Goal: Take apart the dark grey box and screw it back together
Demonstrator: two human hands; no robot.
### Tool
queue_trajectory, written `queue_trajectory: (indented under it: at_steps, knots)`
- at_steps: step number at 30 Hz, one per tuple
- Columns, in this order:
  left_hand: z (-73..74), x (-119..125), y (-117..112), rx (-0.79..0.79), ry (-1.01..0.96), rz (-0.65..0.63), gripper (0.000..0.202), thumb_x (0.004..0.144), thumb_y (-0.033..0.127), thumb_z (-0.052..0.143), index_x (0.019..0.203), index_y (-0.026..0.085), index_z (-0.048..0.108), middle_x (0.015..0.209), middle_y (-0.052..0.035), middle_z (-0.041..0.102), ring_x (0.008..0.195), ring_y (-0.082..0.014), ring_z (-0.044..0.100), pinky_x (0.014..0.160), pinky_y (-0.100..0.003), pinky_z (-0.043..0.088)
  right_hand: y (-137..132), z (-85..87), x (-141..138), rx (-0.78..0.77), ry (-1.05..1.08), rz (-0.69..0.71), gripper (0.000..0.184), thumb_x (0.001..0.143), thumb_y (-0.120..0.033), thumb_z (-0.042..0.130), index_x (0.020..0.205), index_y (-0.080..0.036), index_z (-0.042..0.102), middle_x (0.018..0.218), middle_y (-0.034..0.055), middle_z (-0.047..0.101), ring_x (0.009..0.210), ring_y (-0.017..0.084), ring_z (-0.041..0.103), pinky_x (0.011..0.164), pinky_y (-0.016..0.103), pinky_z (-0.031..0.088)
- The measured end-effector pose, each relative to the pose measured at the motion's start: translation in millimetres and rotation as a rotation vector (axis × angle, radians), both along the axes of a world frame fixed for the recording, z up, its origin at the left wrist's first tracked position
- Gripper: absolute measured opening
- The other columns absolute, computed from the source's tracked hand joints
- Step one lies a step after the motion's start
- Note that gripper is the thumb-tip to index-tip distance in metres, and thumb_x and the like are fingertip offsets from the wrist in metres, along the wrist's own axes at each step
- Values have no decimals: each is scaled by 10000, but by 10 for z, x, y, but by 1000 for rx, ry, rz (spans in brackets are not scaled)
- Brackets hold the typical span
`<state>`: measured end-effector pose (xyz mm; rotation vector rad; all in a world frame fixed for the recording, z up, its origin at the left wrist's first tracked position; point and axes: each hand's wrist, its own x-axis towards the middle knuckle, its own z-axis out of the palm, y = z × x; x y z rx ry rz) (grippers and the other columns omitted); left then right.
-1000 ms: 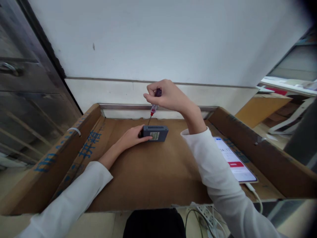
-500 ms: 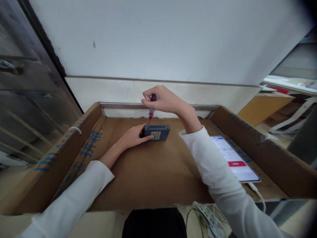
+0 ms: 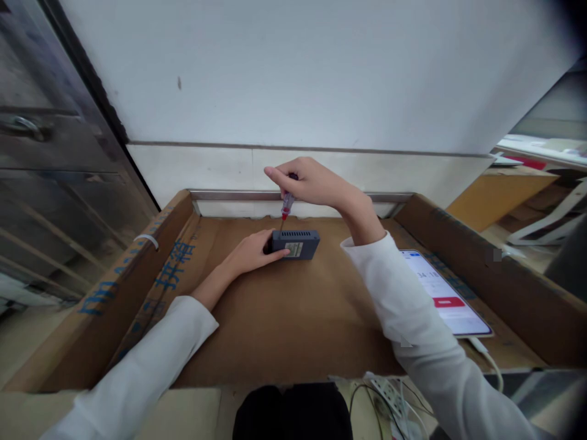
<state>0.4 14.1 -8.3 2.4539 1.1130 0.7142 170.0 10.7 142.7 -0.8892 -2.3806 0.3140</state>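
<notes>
A small dark grey box [image 3: 296, 244] with vent slots and a label lies on the brown cardboard surface [image 3: 284, 318] near the far wall. My left hand [image 3: 250, 252] grips its left end, fingers curled along the front. My right hand [image 3: 307, 182] is closed on a small screwdriver [image 3: 287, 205] with a clear and red handle. The screwdriver stands nearly upright, its tip on the top left part of the box.
Raised cardboard walls [image 3: 137, 269] with blue print border the surface on the left and right. A lit phone [image 3: 447, 293] with a cable lies at the right. A power strip with wires [image 3: 389, 403] sits at the near edge. A metal cabinet [image 3: 50, 159] stands left.
My right hand has dropped a little with the screwdriver and its fingers have shifted on the handle. The view has drifted slightly. My left hand stays on the box.
</notes>
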Motion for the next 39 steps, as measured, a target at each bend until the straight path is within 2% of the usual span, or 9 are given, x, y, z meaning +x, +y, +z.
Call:
queue_trajectory:
  at_steps: [5, 9, 19, 32, 39]
  knots:
    - [2, 2, -8, -2, -5, 4, 457, 846, 619, 501, 1007, 197, 570, 953, -73, 677, 867, -252, 644, 742, -348, 481, 26, -4, 24, 3, 12, -31, 561, 928, -573, 317, 545, -176, 417, 505, -34, 458, 480, 63, 337, 527, 253, 267]
    - [-5, 1, -8, 2, -3, -1, 446, 848, 617, 496, 975, 194, 563, 944, -75, 672, 864, -254, 643, 745, -351, 479, 43, -13, 21, 13, 49, -49, 568, 919, -590, 323, 555, -175, 452, 517, -31, 472, 483, 66, 363, 530, 252, 278]
    - [-11, 2, 8, -5, -5, 8, 448, 836, 627, 501, 940, 198, 572, 920, -69, 674, 840, -246, 641, 735, -345, 479, 52, -50, -28, 12, 59, -51, 549, 944, -532, 325, 558, -167, 465, 527, -24, 475, 498, 65, 363, 546, 252, 281]
    - [1, 5, -7, 10, 0, 7, 456, 843, 607, 510, 1012, 187, 574, 970, -85, 679, 922, -266, 642, 781, -361, 488, 87, -87, -59, 36, 98, -69, 566, 937, -564, 306, 551, -173, 441, 521, -21, 466, 502, 69, 370, 546, 252, 286]
    - [0, 3, -6, 14, 1, 8, 462, 843, 616, 504, 992, 184, 580, 949, -84, 681, 895, -255, 643, 766, -351, 487, 86, -90, -74, 33, 93, -86, 581, 932, -585, 284, 546, -176, 430, 518, -19, 456, 493, 72, 369, 554, 256, 291]
